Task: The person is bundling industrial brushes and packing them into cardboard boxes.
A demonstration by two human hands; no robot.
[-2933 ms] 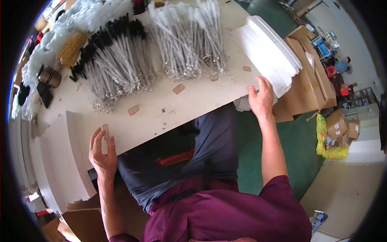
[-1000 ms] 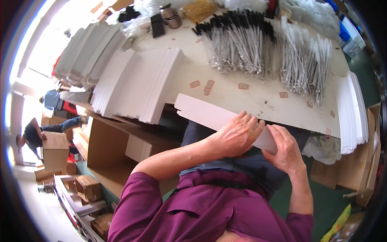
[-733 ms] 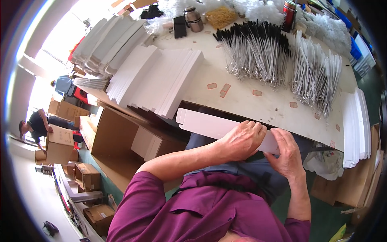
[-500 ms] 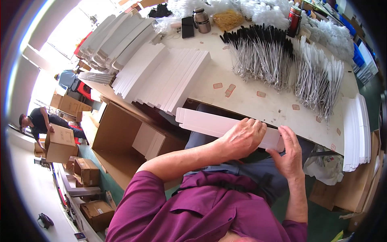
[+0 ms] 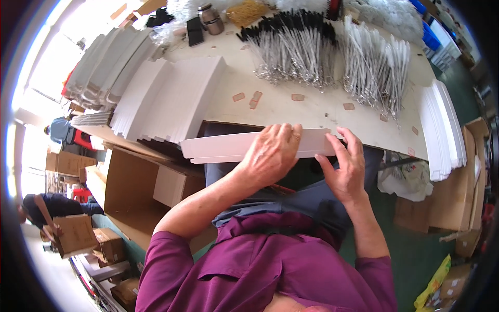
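A long flat white carton blank [image 5: 223,148] lies level just in front of the near edge of the worktop [image 5: 312,112], above the person's lap. The left hand [image 5: 270,156] lies palm-down over its middle, fingers spread and pressing on the card. The right hand [image 5: 345,166] pinches the blank's right end between thumb and fingers. On the worktop, a fanned stack of white blanks [image 5: 166,104] sits at left, a second white stack [image 5: 442,130] at right, and small tan labels [image 5: 254,99] are scattered between. An open brown cardboard box [image 5: 130,192] stands lower left.
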